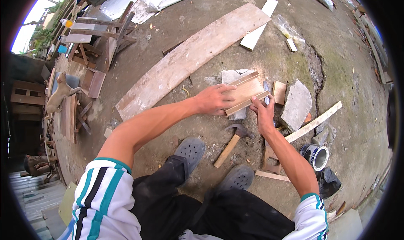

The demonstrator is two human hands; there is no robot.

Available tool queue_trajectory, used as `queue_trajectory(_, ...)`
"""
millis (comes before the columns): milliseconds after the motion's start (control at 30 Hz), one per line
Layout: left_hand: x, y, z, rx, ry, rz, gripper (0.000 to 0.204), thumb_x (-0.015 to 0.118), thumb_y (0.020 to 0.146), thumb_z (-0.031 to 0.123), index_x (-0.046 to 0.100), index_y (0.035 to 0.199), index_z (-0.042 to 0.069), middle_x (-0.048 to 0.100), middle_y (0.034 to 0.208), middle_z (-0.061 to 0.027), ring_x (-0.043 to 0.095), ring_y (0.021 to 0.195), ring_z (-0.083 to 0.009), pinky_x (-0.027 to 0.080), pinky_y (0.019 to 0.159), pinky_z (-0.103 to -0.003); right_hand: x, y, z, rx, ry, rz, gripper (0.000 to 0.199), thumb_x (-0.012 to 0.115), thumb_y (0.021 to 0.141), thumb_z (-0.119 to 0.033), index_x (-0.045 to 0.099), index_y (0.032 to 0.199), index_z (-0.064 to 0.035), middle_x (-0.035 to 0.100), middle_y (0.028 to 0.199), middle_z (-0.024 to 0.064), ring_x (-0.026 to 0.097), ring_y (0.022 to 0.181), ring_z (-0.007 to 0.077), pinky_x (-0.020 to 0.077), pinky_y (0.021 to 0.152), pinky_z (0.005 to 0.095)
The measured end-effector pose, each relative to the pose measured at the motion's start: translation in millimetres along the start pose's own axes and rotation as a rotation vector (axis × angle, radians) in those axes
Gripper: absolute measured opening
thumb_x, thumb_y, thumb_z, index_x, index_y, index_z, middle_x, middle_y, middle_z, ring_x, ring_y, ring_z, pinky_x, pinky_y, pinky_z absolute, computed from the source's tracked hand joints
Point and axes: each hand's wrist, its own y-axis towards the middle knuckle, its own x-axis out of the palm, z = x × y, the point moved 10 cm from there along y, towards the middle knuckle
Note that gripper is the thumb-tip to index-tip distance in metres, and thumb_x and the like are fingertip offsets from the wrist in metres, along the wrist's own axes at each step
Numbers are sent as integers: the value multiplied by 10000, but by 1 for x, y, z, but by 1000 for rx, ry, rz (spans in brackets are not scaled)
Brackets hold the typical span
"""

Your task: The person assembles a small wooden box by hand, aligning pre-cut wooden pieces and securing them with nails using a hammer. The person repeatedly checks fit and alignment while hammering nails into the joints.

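A small wooden piece with raised strips along two edges, like a shallow open box, is held between my hands above a flat stone. My left hand grips its left end, fingers over the edge. On its near right corner my right hand closes, thumb and fingers on the strip. Just below lies a claw hammer with a wooden handle, its head toward the stone. Right of the box are a small wood block and a rough concrete chunk.
A long wide plank lies beyond my hands, with a white board at its far end. To the right are a thin wood strip, an open can and a black plastic bag. A dog stands by wooden frames at left.
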Motion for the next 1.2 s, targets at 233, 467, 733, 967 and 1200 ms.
queue_trajectory(233,-42,6,-3,-94,28,159,481,866,652,294,697,1071,129,567,1390,-40,457,1380,-283,464,1087,-430,21,0,-72,-65,-20,-47,888,777,866,-199,202,1532,-83,593,1192,178,618,1076,235,558,850,362)
queue_trajectory(467,-103,-23,-9,-193,54,329,550,822,796,404,613,1235,148,481,1467,-77,425,1396,-307,409,1130,-472,43,-12,-165,-326,-307,-80,956,791,860,-211,171,1577,-88,632,1159,206,638,1057,250,535,904,378)
queue_trajectory(733,-180,-24,-11,-258,64,601,868,785,793,545,411,1450,117,418,1493,-129,408,1392,-335,335,1166,-496,112,-51,-187,-536,-847,-232,1129,831,741,-122,89,1589,-59,627,1223,271,647,1105,355,520,976,468)
queue_trajectory(967,-176,-6,-23,-269,-113,350,1025,868,679,559,398,1455,84,465,1455,-157,432,1370,-340,358,1153,-482,142,-86,-188,-712,-1099,-407,1113,795,727,-86,94,1592,-74,613,1215,256,565,1159,418,461,1036,481)
queue_trajectory(1200,-153,6,-2,-184,-234,303,751,936,621,406,562,1185,79,641,1093,-120,642,998,-320,515,868,-427,135,-108,-189,-783,-1146,-523,1113,775,704,-47,112,1596,-82,607,1160,246,557,1119,412,451,1039,486)
